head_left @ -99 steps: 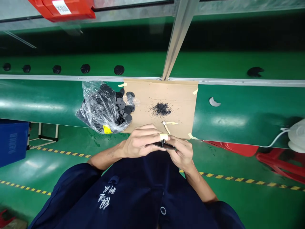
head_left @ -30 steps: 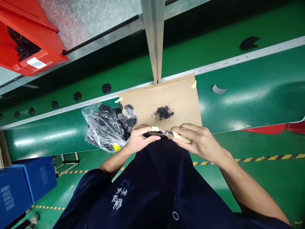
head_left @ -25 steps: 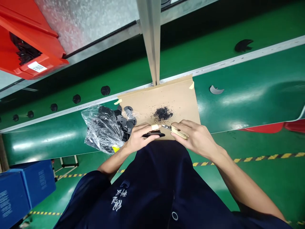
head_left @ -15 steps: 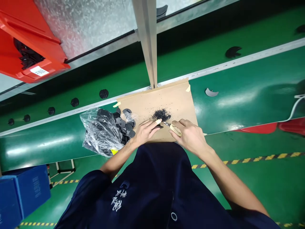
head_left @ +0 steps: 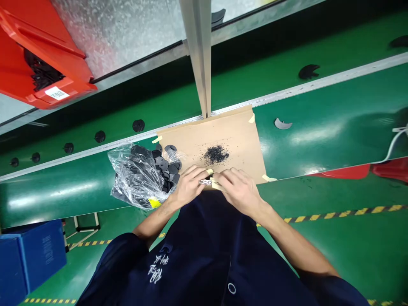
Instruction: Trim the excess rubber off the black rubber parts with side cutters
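Observation:
My left hand (head_left: pixel 188 186) and my right hand (head_left: pixel 237 191) meet at the near edge of a taped cardboard sheet (head_left: pixel 236 131). The left hand's fingers are curled round a black part that is mostly hidden; a yellow tape band shows on one fingertip. The right hand is closed on small cutters (head_left: pixel 208 182) with pale handles, the metal tip pointing left at the left fingers. A pile of black trimmings (head_left: pixel 216 154) lies on the cardboard just beyond the hands. A clear plastic bag of black discs (head_left: pixel 142 174) lies open to the left of my left hand.
A green conveyor belt (head_left: pixel 318 131) runs across, with black round parts (head_left: pixel 138 125) spaced along the far lane and a grey crescent scrap (head_left: pixel 282 124). A metal post (head_left: pixel 200 55) rises behind the cardboard. A red bin (head_left: pixel 38 72) is upper left, a blue box (head_left: pixel 30 259) lower left.
Both hands have drawn back from the trimmings pile to the cardboard's near edge and closed together, the cutter tip now against the left fingers. The camera view shifted slightly.

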`<action>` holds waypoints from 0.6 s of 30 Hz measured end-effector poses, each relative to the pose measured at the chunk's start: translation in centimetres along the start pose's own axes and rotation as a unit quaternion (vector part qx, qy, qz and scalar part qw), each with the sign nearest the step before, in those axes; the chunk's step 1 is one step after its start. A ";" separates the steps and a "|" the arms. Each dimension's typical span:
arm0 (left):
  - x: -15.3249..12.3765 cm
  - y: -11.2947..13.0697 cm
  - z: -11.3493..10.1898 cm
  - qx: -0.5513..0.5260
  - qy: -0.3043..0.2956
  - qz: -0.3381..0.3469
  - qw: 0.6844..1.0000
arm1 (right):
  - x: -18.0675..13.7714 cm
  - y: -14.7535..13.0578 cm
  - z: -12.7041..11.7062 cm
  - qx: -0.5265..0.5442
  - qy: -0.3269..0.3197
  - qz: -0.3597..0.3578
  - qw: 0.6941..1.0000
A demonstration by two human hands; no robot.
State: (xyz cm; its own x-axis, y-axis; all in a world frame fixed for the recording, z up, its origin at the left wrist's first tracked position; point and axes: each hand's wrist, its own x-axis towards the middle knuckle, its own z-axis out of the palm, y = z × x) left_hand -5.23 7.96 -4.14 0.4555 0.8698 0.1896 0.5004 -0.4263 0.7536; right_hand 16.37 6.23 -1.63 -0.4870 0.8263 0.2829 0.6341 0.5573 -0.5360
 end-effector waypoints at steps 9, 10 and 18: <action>0.0 1.7 -1.1 -0.127 0.043 0.001 0.991 | -0.6 1.2 -3.8 0.161 0.055 0.045 0.984; 0.0 2.0 -1.2 -0.138 0.051 -0.002 0.989 | -0.7 1.6 -4.1 0.137 0.043 0.046 0.989; 0.4 2.8 -1.6 -0.158 0.059 0.043 0.985 | -0.5 2.1 -4.7 0.043 -0.027 -0.022 0.998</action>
State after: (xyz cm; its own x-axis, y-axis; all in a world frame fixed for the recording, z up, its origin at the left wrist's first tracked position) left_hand -4.85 7.54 -0.95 0.3882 0.8642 0.3199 0.1999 -0.4179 0.8862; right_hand 20.75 7.32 0.84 -0.5459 0.7943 0.2665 0.5582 0.5820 -0.5913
